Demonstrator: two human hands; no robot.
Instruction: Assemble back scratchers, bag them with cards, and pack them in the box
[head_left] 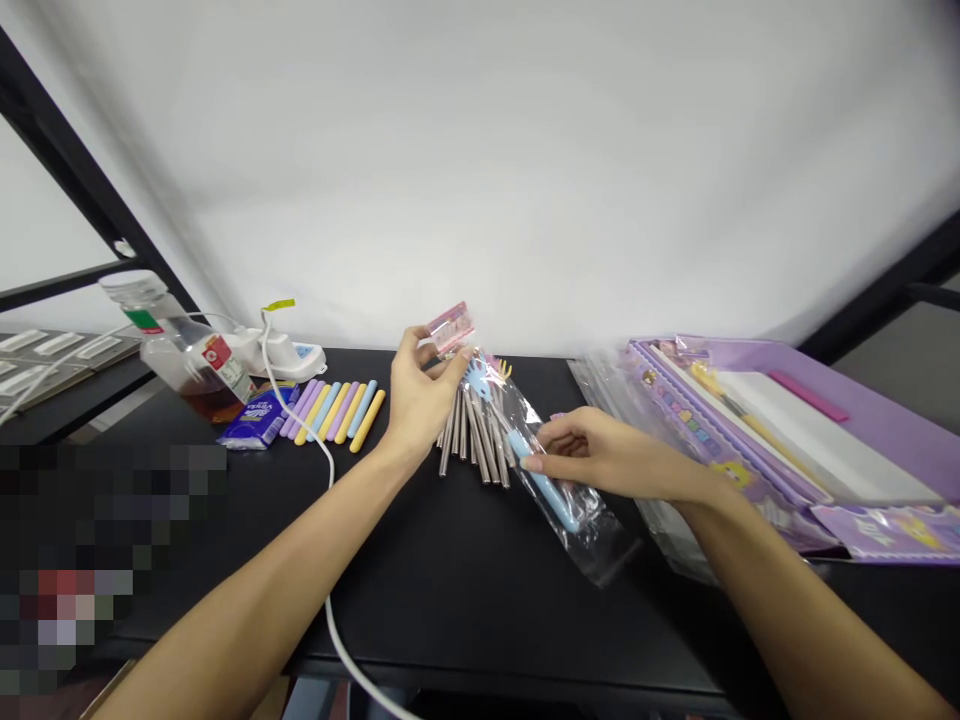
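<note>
My left hand (420,395) pinches the top of a clear plastic sleeve (592,530) by its pink header card (451,328). Inside the sleeve lies a light blue stick with a hand-shaped tip (544,480). My right hand (600,455) grips that blue stick through the plastic near its middle. The sleeve slants down to the right over a bundle of metal rods (472,435) lying on the black table (450,570).
A row of pastel sticks (337,410) lies left of my left hand. Further left are a tilted bottle (180,355), a blue packet (255,418), a white power strip (281,352) and its cable (330,600). A purple open box (787,430) sits at right.
</note>
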